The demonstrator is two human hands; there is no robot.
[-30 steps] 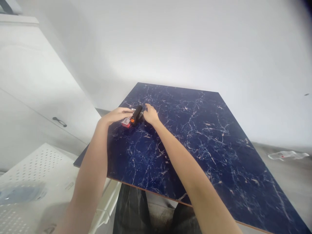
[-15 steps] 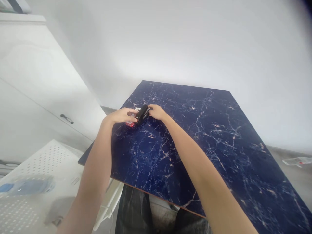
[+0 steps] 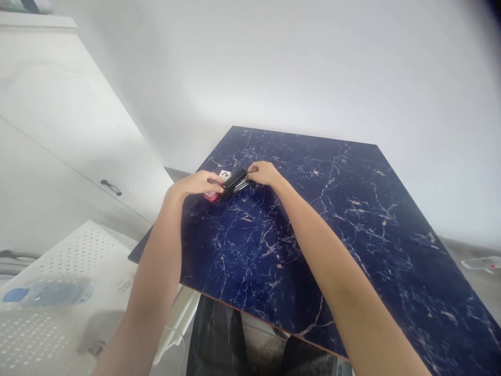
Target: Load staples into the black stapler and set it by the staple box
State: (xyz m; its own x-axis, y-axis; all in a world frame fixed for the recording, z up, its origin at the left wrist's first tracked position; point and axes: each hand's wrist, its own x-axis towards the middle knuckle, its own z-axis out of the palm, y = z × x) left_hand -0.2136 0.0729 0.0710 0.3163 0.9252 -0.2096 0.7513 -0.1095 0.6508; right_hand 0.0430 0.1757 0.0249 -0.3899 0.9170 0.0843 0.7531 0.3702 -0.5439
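Observation:
A black stapler [image 3: 235, 180] with a bright metal strip along its lower right side lies slantwise on the dark blue marbled table [image 3: 250, 245]. My left hand [image 3: 199, 183] reaches in from the left, thumb and fingers closed on its near-left end. My right hand [image 3: 263, 173] is at the far-right end, with fingertips pinched against it; what exactly they grip is too small to tell. Beneath my left fingers sits a small red and white box [image 3: 210, 196], partly covered by the hand and the stapler.
To the left stand a white cabinet [image 3: 78, 125] with a dark handle and a white perforated surface [image 3: 84, 245] bearing a clear bottle with a blue cap [image 3: 58, 293]. A white wall [image 3: 297, 68] rises behind the table. Clear plastic [image 3: 481, 262] shows at far right.
My right hand has shifted slightly right and away from me, and the stapler lies at a flatter slant with more metal strip showing. My left hand stays at its near end.

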